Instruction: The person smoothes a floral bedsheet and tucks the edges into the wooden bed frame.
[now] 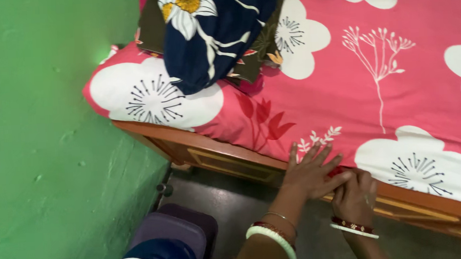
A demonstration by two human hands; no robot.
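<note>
A pink bedsheet with large white flowers covers a mattress on a wooden bed frame. My left hand lies flat with fingers spread on the sheet's lower edge, where it meets the frame. My right hand is just beside it, fingers curled at the sheet's edge against the frame; whether it pinches the cloth is hard to tell. Both wrists wear bangles.
Folded cloths, a dark blue floral one on top, lie at the bed's far left corner. A green wall runs along the left. A purple stool-like object stands on the dark floor below.
</note>
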